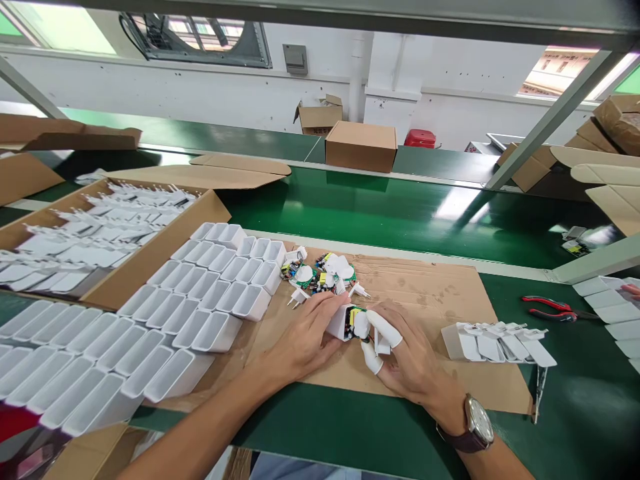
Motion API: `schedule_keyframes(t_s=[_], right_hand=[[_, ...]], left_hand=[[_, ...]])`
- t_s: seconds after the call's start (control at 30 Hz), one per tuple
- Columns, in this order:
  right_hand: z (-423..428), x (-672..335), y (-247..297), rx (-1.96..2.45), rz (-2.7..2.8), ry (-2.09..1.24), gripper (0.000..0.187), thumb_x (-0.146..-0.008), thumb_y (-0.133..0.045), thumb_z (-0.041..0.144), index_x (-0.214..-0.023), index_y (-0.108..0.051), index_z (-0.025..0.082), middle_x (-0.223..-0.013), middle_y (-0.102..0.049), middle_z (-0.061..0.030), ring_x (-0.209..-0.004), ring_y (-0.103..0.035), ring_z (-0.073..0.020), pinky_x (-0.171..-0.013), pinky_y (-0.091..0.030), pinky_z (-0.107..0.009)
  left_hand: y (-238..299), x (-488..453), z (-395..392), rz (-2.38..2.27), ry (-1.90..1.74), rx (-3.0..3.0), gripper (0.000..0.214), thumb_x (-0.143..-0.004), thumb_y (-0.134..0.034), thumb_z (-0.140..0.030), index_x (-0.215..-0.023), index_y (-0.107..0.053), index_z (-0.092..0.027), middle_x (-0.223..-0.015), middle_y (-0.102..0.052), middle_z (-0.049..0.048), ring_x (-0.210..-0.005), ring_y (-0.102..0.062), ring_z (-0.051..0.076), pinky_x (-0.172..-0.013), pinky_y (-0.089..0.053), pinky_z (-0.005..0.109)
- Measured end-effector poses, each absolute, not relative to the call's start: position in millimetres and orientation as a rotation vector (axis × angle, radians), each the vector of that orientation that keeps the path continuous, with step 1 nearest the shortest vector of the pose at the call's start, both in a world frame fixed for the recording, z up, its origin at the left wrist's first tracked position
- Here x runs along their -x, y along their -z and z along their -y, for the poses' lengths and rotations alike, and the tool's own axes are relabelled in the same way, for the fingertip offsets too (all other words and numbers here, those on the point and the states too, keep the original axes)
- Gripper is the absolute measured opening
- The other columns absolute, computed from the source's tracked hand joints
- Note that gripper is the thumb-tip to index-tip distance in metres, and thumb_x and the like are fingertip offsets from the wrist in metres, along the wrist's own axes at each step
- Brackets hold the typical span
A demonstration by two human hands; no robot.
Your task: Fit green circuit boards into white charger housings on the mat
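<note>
Over the cardboard sheet (415, 287), my left hand (313, 340) is closed around a white plastic case (339, 325) lying on its side. My right hand (400, 347), with white covers on thumb and finger, pinches a circuit board (357, 323) carrying a yellow part. The board sits partly inside the open end of the case. A small white piece (382, 343) shows under my right fingers. Just beyond my hands lies a pile of circuit boards (323, 272) with white plug pieces.
Rows of open white cases (185, 300) stand at left, beside a carton (165, 250) full of white parts. At right are several white cases with flat pieces (500, 343), red-handled pliers (555, 309) and tweezers (539, 393). A green belt (340, 207) runs behind.
</note>
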State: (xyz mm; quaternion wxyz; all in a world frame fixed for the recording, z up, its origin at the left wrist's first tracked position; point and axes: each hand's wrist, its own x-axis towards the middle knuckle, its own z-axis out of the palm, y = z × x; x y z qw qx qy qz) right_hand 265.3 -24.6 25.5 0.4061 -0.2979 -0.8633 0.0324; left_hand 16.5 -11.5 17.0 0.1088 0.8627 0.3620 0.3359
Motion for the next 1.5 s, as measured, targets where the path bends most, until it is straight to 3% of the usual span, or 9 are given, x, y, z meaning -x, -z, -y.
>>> schedule_keyframes(t_s=[0.63, 0.73, 0.83, 0.9, 0.97, 1.03, 1.13, 1.33, 1.5], right_hand=[[23, -267, -15, 0.75, 2.256, -0.236, 0.068, -0.095, -0.058, 0.005, -0.16, -0.041, 0.014, -0.139, -0.063, -0.0216, -0.133, -0.059, -0.0347, -0.103, -0.059, -0.057], [24, -266, -20, 0.786, 2.24, -0.287, 0.062, -0.101, -0.063, 0.017, -0.16, -0.041, 0.019, -0.137, -0.065, -0.0191, -0.128, -0.063, -0.0328, -0.102, -0.061, -0.053], [28, -269, -24, 0.824, 2.15, -0.446, 0.07, -0.103, -0.07, 0.042, -0.163, -0.037, 0.025, -0.144, -0.064, -0.016, -0.131, -0.064, -0.0306, -0.106, -0.061, -0.048], [29, -273, -24, 0.856, 2.07, -0.566, 0.067, -0.106, -0.064, 0.048, -0.164, -0.036, 0.03, -0.144, -0.065, -0.0122, -0.131, -0.066, -0.0275, -0.107, -0.062, -0.043], [29, -276, -23, 0.886, 1.999, -0.666, 0.051, -0.113, -0.052, 0.044, -0.161, -0.041, 0.034, -0.139, -0.07, -0.0077, -0.128, -0.069, -0.0238, -0.107, -0.061, -0.04], [27, -276, -23, 0.899, 1.958, -0.739, 0.038, -0.115, -0.045, 0.034, -0.153, -0.052, 0.034, -0.13, -0.075, -0.0044, -0.122, -0.072, -0.0198, -0.104, -0.062, -0.036], [23, -271, -26, 0.833, 1.951, -0.719, 0.029, -0.11, -0.053, 0.019, -0.133, -0.066, 0.032, -0.127, -0.075, -0.0037, -0.116, -0.073, -0.017, -0.102, -0.062, -0.031], [20, -262, -28, 0.675, 2.114, -0.624, 0.033, -0.101, -0.068, 0.013, -0.131, -0.065, 0.025, -0.141, -0.065, -0.0113, -0.132, -0.064, -0.0235, -0.11, -0.059, -0.044], [19, -265, -21, 0.647, 2.285, -0.494, 0.032, -0.105, -0.065, 0.015, -0.135, -0.062, 0.024, -0.131, -0.07, -0.0126, -0.118, -0.069, -0.023, -0.094, -0.064, -0.041]], left_hand=[[-10, -26, 17, -0.97, -1.069, -2.482, 0.069, -0.099, -0.061, -0.013, -0.161, -0.034, -0.024, -0.139, -0.066, 0.0119, -0.131, -0.06, 0.026, -0.114, -0.054, 0.043], [-8, -27, 18, -0.96, -1.036, -2.46, 0.069, -0.101, -0.062, -0.018, -0.162, -0.031, -0.025, -0.142, -0.065, 0.0125, -0.134, -0.06, 0.027, -0.115, -0.053, 0.045], [-8, -24, 19, -0.97, -0.957, -2.415, 0.08, -0.1, -0.069, -0.032, -0.166, -0.024, -0.029, -0.148, -0.063, 0.012, -0.136, -0.06, 0.029, -0.115, -0.053, 0.048], [-10, -22, 20, -0.944, -0.857, -2.358, 0.087, -0.099, -0.071, -0.035, -0.168, -0.019, -0.031, -0.155, -0.059, 0.0129, -0.14, -0.059, 0.031, -0.116, -0.052, 0.049], [-12, -21, 21, -0.889, -0.754, -2.257, 0.091, -0.097, -0.069, -0.029, -0.17, -0.014, -0.032, -0.157, -0.057, 0.0133, -0.138, -0.061, 0.031, -0.113, -0.054, 0.047], [-15, -21, 23, -0.865, -0.682, -2.11, 0.095, -0.094, -0.065, -0.023, -0.171, -0.011, -0.032, -0.143, -0.068, 0.0103, -0.12, -0.072, 0.027, -0.1, -0.061, 0.04], [-19, -23, 24, -0.869, -0.68, -1.924, 0.09, -0.094, -0.061, -0.022, -0.171, -0.015, -0.032, -0.119, -0.077, 0.0046, -0.093, -0.076, 0.022, -0.083, -0.063, 0.035], [-23, -23, 22, -0.895, -0.951, -1.9, 0.071, -0.098, -0.068, -0.033, -0.162, -0.035, -0.029, -0.132, -0.073, 0.0091, -0.12, -0.07, 0.027, -0.108, -0.056, 0.046], [-20, -24, 22, -0.924, -1.071, -1.851, 0.064, -0.099, -0.071, -0.033, -0.156, -0.042, -0.024, -0.121, -0.072, 0.0087, -0.103, -0.071, 0.021, -0.095, -0.061, 0.037]])
